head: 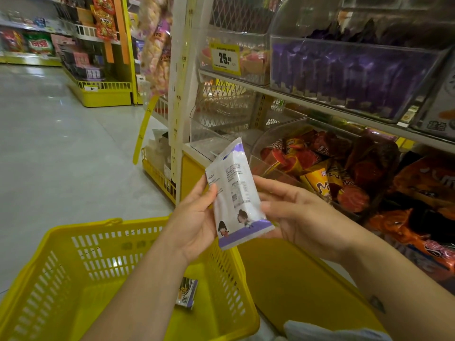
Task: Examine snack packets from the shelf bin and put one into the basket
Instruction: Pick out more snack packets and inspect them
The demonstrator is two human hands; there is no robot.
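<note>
- Left hand (194, 220) and right hand (298, 217) share one packet (235, 195). The left thumb curls over its left edge and the right fingers pinch its right side, so both hands grip it and neither is free.
- Between the two palms the packet stands nearly upright with its printed back towards the camera. Its lower purple edge hangs over the right-hand wall of the basket (81, 228).
- As I judge it, the step in hand is the examining, since the small print is turned up for reading (the text itself is too small to make out).
- Below and to the left of the hands the basket sits open side up, with one small box (187, 292) lying on its floor.
- If this packet is the chosen one, the next move calls for freeing one hand and lowering the packet leftward past the rim before letting go. If not, it goes back to the shelf.
- Just behind the right hand a clear bin (270, 168) holds orange and red packets. A higher bin (344, 77) holds purple packets, perhaps the source of this one, though I cannot tell.
</note>
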